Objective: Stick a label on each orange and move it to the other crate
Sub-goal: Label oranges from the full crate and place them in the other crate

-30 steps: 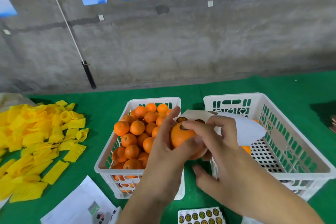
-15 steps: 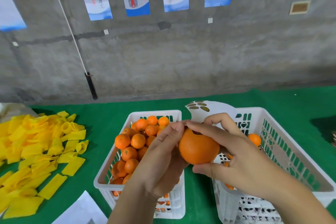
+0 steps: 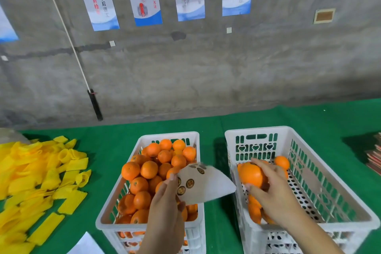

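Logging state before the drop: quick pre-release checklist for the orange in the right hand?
1. Right hand grips the orange: ok.
2. Orange is over the right crate: ok.
3. Label visible on the held orange: cannot tell.
4. Landing space in the right crate, only a few oranges there: ok.
5. Left hand holds the sticker sheet over the left crate: ok.
6. Stickers left on the sheet: ok.

Soft, even light, faint shadows, slight motion blur, wide-angle bending at edges
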`<state>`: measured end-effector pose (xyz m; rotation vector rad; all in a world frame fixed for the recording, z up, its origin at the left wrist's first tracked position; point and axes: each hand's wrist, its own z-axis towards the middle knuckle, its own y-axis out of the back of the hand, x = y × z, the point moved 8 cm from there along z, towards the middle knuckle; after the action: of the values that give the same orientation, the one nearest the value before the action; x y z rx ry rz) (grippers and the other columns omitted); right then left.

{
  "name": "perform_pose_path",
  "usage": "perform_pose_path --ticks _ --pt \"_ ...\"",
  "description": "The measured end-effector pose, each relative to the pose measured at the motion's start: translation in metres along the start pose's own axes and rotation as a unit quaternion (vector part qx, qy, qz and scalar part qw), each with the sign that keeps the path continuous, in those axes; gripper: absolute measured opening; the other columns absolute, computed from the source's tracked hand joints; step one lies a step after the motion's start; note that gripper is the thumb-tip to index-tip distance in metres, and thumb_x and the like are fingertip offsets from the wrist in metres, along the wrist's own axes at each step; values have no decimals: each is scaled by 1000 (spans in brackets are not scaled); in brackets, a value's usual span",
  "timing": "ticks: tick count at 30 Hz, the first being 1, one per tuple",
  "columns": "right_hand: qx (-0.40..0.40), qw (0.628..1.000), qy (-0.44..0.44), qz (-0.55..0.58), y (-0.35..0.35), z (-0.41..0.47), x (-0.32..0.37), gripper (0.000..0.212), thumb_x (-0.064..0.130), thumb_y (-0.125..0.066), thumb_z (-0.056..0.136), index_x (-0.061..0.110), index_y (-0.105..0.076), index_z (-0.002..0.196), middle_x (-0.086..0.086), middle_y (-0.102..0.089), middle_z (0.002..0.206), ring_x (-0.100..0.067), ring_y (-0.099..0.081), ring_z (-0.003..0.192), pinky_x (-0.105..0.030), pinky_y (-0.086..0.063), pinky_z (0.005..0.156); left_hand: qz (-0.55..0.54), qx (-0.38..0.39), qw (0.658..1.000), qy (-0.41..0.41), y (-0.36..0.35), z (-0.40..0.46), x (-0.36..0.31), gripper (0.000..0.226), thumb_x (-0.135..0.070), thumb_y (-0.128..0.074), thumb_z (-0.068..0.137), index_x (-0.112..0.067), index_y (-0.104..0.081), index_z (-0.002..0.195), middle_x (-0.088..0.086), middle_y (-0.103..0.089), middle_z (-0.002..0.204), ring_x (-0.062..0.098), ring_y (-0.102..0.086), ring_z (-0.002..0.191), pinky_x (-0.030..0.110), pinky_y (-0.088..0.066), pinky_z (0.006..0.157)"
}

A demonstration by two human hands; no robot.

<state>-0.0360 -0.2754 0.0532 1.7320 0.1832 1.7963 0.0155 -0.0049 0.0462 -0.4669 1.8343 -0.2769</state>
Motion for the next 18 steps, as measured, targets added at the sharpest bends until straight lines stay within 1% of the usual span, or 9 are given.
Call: perform_pose_path --ticks 2,4,5,8,10,12,14,16,18 --pt "5 996 -78 -31 -6 0 -30 69 31 -68 100 41 -29 156 -3 -17 160 -34 -36 145 -51 -33 122 8 11 1000 15 0 -1 10 25 -35 -58 107 -18 -74 114 1 -82 97 30 -64 115 42 -46 96" --pt "28 992 -102 -75 -19 -4 -47 79 53 -61 98 36 -20 164 0 -6 168 -32 -19 156 -54 -24 125 34 27 999 16 -1 -1 16 25 -35 -56 108 -19 -75 114 -4 -82 96 26 -65 113 40 -46 89" --pt "44 991 -90 -88 -27 -6 -50 82 64 -56 96 37 -20 164 4 -8 169 -27 -16 157 -53 -23 126 51 39 998 15 -3 -1 18 25 -35 -55 108 -20 -75 114 -6 -82 99 23 -66 112 39 -46 88" --pt "114 989 -75 57 -50 -9 -46 85 88 -48 83 53 -26 158 31 -29 158 -6 -24 151 -40 -21 125 86 82 993 21 -7 4 28 25 -33 -52 110 -22 -74 115 -7 -81 107 17 -67 109 36 -50 90" --pt "139 972 -89 167 -61 -8 -48 85 97 -54 70 67 -33 147 51 -35 137 13 -37 133 -31 -26 117 98 105 989 36 -11 7 34 29 -33 -51 111 -19 -73 122 0 -78 120 24 -64 115 42 -46 101" --pt "174 954 -85 229 -72 -6 -48 72 85 -67 73 65 -47 139 49 -45 132 18 -45 122 -29 -35 112 118 112 986 46 -10 16 43 31 -35 -50 111 -19 -71 128 2 -74 127 26 -59 120 44 -43 107" --pt "194 934 -89 287 -82 -2 -52 49 53 -77 87 42 -65 134 15 -66 138 -8 -64 124 -36 -46 110 142 116 982 41 -6 26 49 31 -36 -50 111 -19 -71 127 1 -77 122 28 -65 120 51 -47 112" --pt "151 931 -83 322 -81 6 -57 27 31 -76 93 25 -76 119 -9 -73 129 -28 -69 120 -46 -52 104 164 119 979 28 -2 37 52 32 -39 -50 111 -17 -72 120 1 -78 109 28 -70 105 46 -55 98" --pt "82 925 -86 361 -74 13 -68 21 24 -73 90 22 -79 111 -13 -75 124 -32 -71 116 -44 -54 98 233 96 968 -16 5 52 49 32 -44 -51 110 -19 -71 114 3 -75 103 24 -68 96 35 -54 83"
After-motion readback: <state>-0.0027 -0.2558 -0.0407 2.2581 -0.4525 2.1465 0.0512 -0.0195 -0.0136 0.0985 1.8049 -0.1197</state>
